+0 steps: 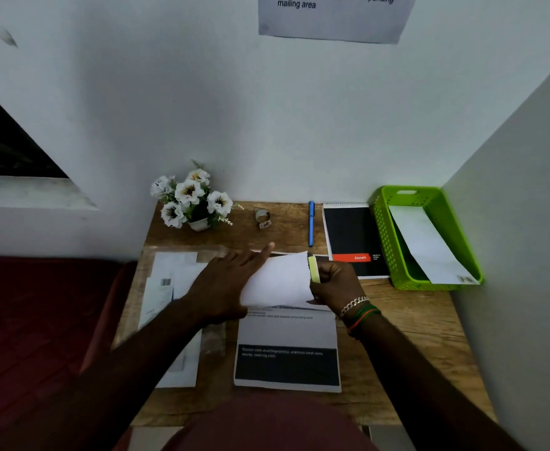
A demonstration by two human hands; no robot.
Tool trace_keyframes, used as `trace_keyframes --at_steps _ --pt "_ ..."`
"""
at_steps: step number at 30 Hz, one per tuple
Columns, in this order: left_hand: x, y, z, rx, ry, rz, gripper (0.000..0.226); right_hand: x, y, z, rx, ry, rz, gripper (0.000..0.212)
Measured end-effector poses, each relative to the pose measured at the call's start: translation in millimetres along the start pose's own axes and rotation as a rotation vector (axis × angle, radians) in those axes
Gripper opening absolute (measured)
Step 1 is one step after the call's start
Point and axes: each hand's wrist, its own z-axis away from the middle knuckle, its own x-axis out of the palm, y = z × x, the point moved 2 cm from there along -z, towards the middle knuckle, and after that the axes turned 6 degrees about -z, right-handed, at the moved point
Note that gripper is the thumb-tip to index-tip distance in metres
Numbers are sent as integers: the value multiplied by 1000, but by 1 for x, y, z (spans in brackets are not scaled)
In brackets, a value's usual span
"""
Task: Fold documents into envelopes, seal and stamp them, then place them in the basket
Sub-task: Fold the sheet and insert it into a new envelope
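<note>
A white envelope (278, 281) lies across the middle of the wooden desk (407, 320). My left hand (225, 284) presses flat on its left part with straight fingers. My right hand (335, 283) pinches a yellow strip (313, 269) at the envelope's right end. Under the envelope lies a printed document (288, 353) with a dark band near its bottom. At the back right stands a green basket (394, 255) with one white envelope (430, 249) leaning inside it.
A clear packet of envelopes and papers (172, 288) lies at the left. A black notebook (353, 239), a blue pen (311, 222), a small tape roll (263, 218) and a flower pot (192, 200) line the back. Walls close the back and right.
</note>
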Motion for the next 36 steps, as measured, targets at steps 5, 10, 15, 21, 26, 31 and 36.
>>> trace_keyframes --at_steps 5,10,15,21,26,31,36 --pt "16 -9 2 1 -62 43 137 5 9 -4 44 12 -41 31" --pt "30 -3 -1 -43 -20 103 126 21 28 -6 104 -46 -52 28" --pt "33 -15 -2 -96 77 50 111 11 40 -21 127 79 -93 16" --pt "37 -33 5 -139 101 92 113 -17 62 -48 -147 24 1110 86" --pt "38 -31 5 -157 98 107 115 -20 65 -55 -58 -89 1179 96" --pt "45 -43 11 -195 119 84 120 -21 53 -55 -59 -46 1233 57" --pt "39 -60 12 -240 141 97 125 -50 35 -49 -114 167 660 14"
